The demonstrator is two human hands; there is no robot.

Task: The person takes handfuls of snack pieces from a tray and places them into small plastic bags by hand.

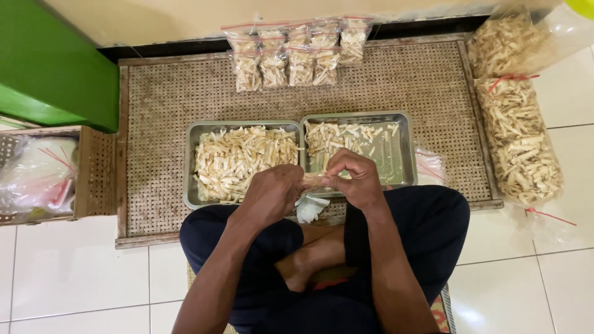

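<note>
On the woven mat (161, 111), ten filled packets (297, 52) already lie beyond the fingers, while the left hand (272, 192) and right hand (356, 179) pinch a small bag (315, 180), trays (399, 179) beneath still holding chips (241, 158).

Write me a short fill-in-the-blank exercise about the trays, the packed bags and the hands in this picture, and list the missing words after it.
1. Two metal trays sit side by side on a woven mat; the fuller tray lies on the person's ____ side.
2. The left hand and right hand meet above the ____ edge of the trays.
3. The row of small filled bags lies at the ____ edge of the mat.
4. The sparser tray lies beside two ____ bags of sticks.

Missing words: left; near; far; large
</note>
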